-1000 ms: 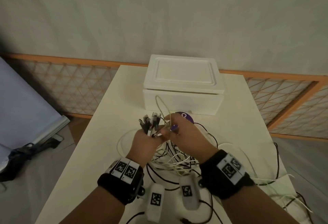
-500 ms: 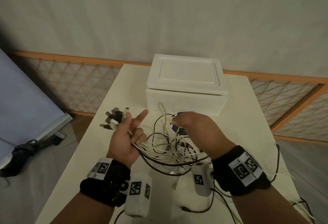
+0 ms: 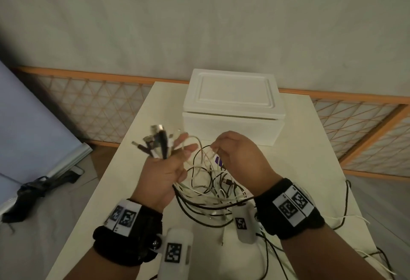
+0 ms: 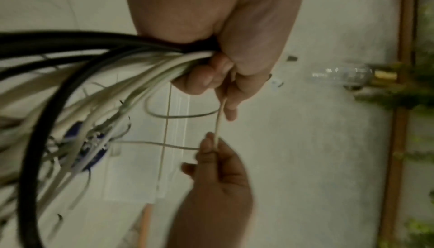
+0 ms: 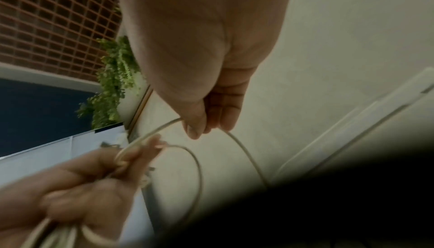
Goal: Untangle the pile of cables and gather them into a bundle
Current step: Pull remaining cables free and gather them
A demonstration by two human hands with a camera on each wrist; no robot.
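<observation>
L hand (image 3: 165, 172) raised above table (image 3: 124, 168), fist closed round a bunch of cables (image 3: 210, 193), plug ends (image 3: 158, 141) fanning out above its knuckles, index + thumb half extended. R hand (image 3: 238, 157) just beside it, fingertips pinching one thin white cable (image 4: 219, 118) running between both hands. Rest of cables hang in loops below the hands. White box (image 3: 231, 106) beyond the hands.

A lidded white foam box (image 3: 233, 111) sits on the table (image 3: 133, 146).
</observation>
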